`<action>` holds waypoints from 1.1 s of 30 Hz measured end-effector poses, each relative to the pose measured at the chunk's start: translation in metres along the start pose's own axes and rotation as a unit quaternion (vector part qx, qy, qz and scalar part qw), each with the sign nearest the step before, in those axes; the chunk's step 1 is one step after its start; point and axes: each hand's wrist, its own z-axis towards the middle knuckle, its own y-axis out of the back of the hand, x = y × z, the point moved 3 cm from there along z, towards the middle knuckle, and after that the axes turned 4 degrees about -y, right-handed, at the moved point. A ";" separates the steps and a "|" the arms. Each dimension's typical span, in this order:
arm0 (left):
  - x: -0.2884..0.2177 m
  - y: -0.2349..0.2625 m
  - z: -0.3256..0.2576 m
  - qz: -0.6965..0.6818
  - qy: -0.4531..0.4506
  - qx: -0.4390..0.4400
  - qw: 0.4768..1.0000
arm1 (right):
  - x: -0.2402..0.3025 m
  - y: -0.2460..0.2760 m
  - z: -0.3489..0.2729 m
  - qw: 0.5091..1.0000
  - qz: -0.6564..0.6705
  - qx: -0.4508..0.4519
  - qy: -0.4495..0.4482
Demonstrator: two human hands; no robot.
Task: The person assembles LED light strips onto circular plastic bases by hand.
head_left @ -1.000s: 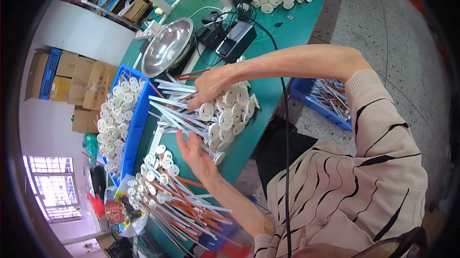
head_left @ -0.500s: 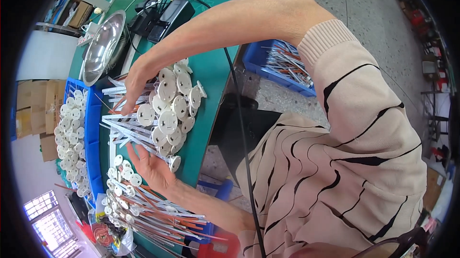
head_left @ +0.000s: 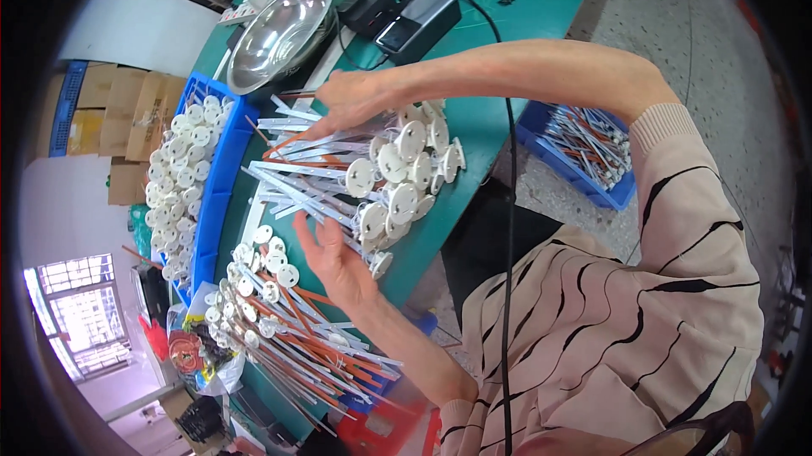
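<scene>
A heap of thin silvery and orange-brown strips (head_left: pixel 296 181) lies on the green table, with white round discs (head_left: pixel 402 202) clustered at one end. My right hand (head_left: pixel 351 102) rests along the far side of this heap, fingers stretched out over the strips. On the opposite side my left hand (head_left: pixel 337 266) is spread, palm turned up, its fingertips touching or very close to the lowest strips. The two hands flank the bundle, and neither is closed round it. Below my left hand lies a second pile of disc-ended strips (head_left: pixel 330 354), silvery and reddish-brown.
A blue bin (head_left: pixel 211 219) of white discs stands along the left. Behind are a shiny metal bowl (head_left: pixel 283 33) and a black device (head_left: pixel 419 24) with cables. One black cable (head_left: pixel 510 202) hangs across the view. A blue crate (head_left: pixel 584 156) of strips sits on the floor.
The view has shifted, so everything appears farther right. My hands keep almost the same places on either side of the heap; the right fingers lie flatter along the strips.
</scene>
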 end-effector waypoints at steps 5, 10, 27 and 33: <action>-0.002 -0.006 0.002 -0.050 0.017 -0.005 0.999 | -0.016 0.004 0.014 0.999 -0.016 0.036 -0.025; 0.003 -0.002 0.008 -0.063 0.016 -0.001 0.998 | -0.006 0.010 0.008 0.995 -0.009 0.060 -0.081; 0.004 -0.030 0.012 0.055 0.017 0.032 0.998 | 0.028 -0.036 0.002 0.906 0.236 0.350 -0.044; 0.002 -0.047 0.012 0.062 -0.034 0.067 0.995 | 0.030 -0.059 0.018 0.899 0.239 0.365 -0.040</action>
